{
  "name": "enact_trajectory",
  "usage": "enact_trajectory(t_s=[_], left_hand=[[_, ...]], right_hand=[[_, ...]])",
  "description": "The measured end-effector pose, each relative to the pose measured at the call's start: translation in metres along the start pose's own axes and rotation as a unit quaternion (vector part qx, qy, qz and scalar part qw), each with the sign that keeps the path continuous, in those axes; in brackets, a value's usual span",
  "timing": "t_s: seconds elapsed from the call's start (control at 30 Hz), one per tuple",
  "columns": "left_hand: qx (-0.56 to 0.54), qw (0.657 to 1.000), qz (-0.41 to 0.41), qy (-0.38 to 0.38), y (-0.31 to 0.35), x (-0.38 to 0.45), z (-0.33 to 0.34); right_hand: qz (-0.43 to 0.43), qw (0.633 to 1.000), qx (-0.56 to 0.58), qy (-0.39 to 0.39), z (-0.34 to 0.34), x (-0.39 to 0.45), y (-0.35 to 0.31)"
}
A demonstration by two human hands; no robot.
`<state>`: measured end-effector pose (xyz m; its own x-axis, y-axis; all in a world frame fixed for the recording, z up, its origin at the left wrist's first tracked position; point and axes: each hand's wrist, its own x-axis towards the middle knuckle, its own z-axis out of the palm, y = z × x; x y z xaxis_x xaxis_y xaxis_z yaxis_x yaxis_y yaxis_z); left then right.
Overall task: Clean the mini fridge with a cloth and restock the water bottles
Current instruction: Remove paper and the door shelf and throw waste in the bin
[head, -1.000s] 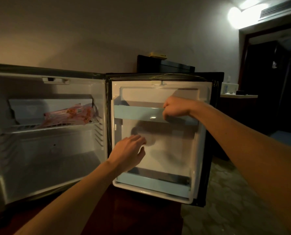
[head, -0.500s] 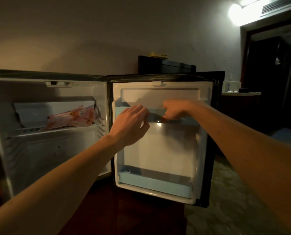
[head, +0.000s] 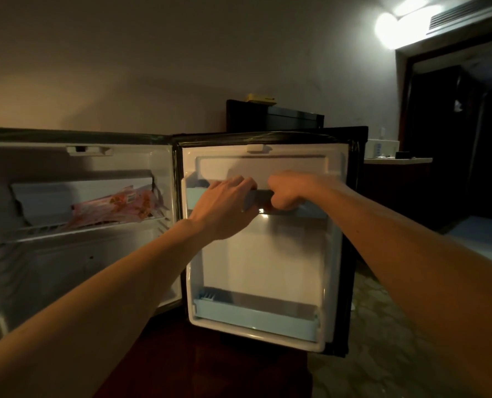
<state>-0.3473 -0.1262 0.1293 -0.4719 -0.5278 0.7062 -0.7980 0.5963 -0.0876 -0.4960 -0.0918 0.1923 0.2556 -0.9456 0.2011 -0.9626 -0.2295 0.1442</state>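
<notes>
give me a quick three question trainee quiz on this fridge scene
1. True or false: water bottles stand in the lower door shelf.
2. Which item lies on the wire rack inside the fridge? A) pink snack packet B) cloth C) can
3. Fill in: both hands are at the ____ door shelf.

Key: 1 false, it holds no bottles. 2 A, the pink snack packet. 3 upper; the left hand reaches over it, the right hand has a curled grip on its rail.

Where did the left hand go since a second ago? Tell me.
Yes: the left hand rose from the door's middle panel to the upper door shelf, beside the right hand.
</notes>
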Motion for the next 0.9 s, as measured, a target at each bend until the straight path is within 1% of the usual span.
enact_trajectory(t_s=[0.1, 0.17, 0.23, 0.37, 0.5, 0.67, 0.77, 0.9], left_hand=[[0.012, 0.998, -0.030, -0.057, 0.005, 0.009, -0.003], [-0.010, 0.994, -0.054, -0.097, 0.006, 0.016, -0.007], [-0.040, 0.990, -0.058, -0.123, 0.008, 0.023, -0.009], [-0.082, 0.985, -0.059, -0.139, 0.015, 0.033, -0.012], [-0.112, 0.981, -0.069, -0.145, 0.017, 0.037, -0.012], [-0.143, 0.973, -0.090, -0.158, 0.013, 0.038, -0.012], [-0.137, 0.972, -0.098, -0.164, 0.013, 0.039, -0.011], [-0.102, 0.978, -0.082, -0.163, 0.015, 0.039, -0.012]], right_hand=[[-0.007, 1.000, 0.000, 0.001, 0.001, -0.002, -0.001], [-0.009, 1.000, 0.000, 0.008, 0.003, -0.002, -0.001], [-0.006, 1.000, -0.002, 0.010, 0.006, 0.000, 0.001], [0.001, 1.000, 0.021, 0.010, 0.012, 0.009, 0.006], [-0.018, 0.999, 0.046, -0.004, 0.008, 0.008, 0.010], [-0.009, 0.996, 0.078, 0.034, 0.004, 0.007, 0.014], [-0.006, 0.994, 0.096, 0.049, 0.005, 0.006, 0.015], [-0.015, 0.998, 0.038, 0.040, 0.007, 0.002, 0.010]])
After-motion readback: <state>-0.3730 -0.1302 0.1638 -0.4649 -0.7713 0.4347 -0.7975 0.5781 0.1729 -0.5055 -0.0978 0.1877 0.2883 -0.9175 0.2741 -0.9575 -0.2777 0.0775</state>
